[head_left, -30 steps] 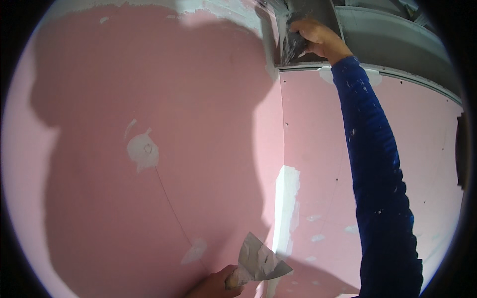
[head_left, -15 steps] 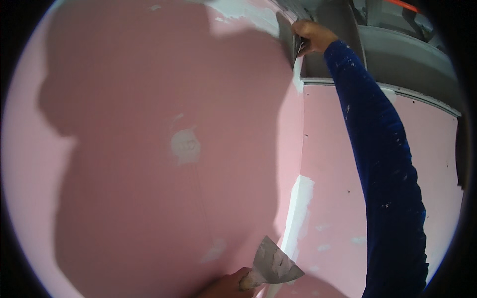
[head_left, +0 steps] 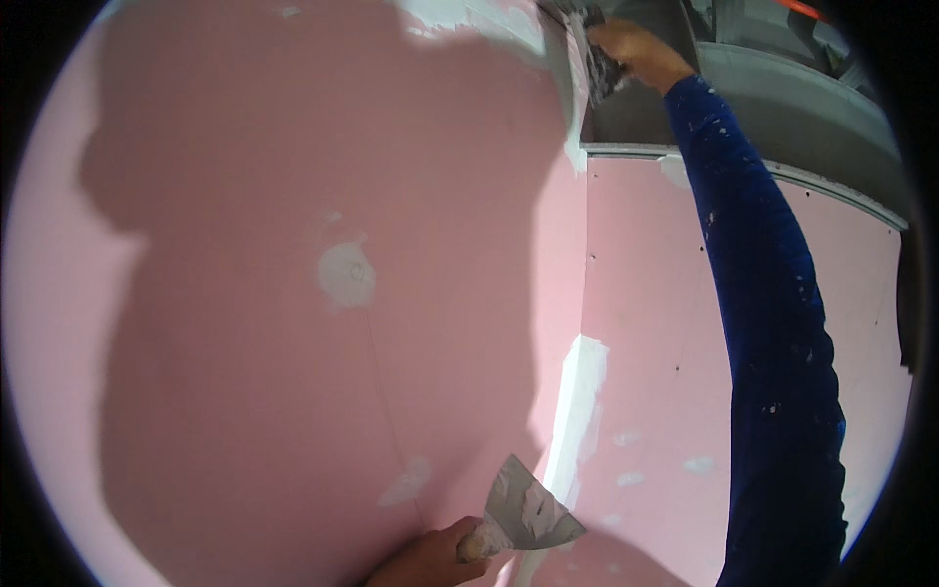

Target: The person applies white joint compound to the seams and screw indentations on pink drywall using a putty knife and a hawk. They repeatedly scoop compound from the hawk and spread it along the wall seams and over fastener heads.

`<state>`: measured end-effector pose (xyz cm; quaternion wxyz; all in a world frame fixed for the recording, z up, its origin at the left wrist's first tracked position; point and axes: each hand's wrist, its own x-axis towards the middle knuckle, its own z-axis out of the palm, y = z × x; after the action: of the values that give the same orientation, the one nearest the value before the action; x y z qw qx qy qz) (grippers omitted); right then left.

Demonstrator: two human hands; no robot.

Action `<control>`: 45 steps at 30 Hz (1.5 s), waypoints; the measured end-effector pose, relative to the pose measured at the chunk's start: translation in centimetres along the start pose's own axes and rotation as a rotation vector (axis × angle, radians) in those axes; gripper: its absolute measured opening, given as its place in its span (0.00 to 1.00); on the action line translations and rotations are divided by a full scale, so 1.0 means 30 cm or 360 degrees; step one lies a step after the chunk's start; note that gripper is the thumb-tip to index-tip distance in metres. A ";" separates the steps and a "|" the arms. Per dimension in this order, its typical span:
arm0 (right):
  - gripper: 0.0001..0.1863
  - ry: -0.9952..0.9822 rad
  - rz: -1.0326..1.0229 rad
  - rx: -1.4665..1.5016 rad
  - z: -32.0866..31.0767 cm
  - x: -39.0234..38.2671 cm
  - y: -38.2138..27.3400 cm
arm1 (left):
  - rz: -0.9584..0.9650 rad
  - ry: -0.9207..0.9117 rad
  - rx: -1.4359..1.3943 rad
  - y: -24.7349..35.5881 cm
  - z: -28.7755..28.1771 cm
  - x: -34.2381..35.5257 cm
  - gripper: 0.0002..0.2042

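Note:
At the lower middle, my left hand (head_left: 430, 555) is closed round the handle of a wide putty knife (head_left: 530, 507), whose flared blade carries patches of compound. My right hand (head_left: 641, 54), at the end of a raised arm in a blue sleeve, grips a second putty knife (head_left: 601, 70) near the top of the wall corner. Its blade is smeared grey and seen at a steep angle, with part of it hidden by the fingers. Beside it, white joint compound (head_left: 577, 137) runs down the edge of the pink wallboard (head_left: 450, 245).
A round compound patch (head_left: 347, 276) marks the left board. Down the inner corner runs a white compound strip (head_left: 577, 416). The right pink board (head_left: 641, 264) ends at a metal track (head_left: 626, 152), with a grey recess (head_left: 792, 103) above. My shadow covers much of the left board.
My right hand has moved slightly up and right, and its knife blade has turned away from the left board's surface. My left hand with its knife has shifted slightly left in the view.

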<state>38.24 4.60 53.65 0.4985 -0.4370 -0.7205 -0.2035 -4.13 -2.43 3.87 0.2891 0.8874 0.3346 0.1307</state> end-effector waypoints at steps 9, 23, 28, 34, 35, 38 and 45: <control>0.16 0.0363 0.0429 -0.0159 0.136 -0.036 0.042 | -0.0131 -0.0305 -0.0707 -0.065 0.066 0.028 0.19; 0.26 0.0439 0.0122 -0.0581 0.144 -0.022 0.062 | 0.0105 -0.0120 -0.0259 0.003 -0.005 -0.011 0.23; 0.25 0.0271 0.0055 -0.0246 0.162 -0.074 -0.001 | 0.0057 -0.0153 -0.0283 0.010 -0.001 -0.004 0.23; 0.23 0.0414 -0.0524 -0.0689 0.220 -0.155 -0.018 | 0.0008 -0.0254 -0.0271 -0.039 -0.022 0.064 0.23; 0.23 0.0515 -0.0679 -0.0774 0.265 -0.152 -0.007 | 0.0011 -0.0248 -0.0227 -0.042 -0.026 0.062 0.23; 0.27 0.0700 -0.0795 -0.0732 0.384 -0.153 0.011 | 0.0007 -0.0209 -0.0122 -0.037 -0.027 0.034 0.24; 0.27 0.0528 -0.0715 -0.0584 0.466 -0.378 -0.025 | 0.0031 -0.0231 -0.0200 -0.040 -0.007 0.032 0.29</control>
<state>31.44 9.55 37.74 0.4647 -0.3107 -0.6591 -0.5031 -4.13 -0.98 3.35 0.3665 0.8778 0.2951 0.0895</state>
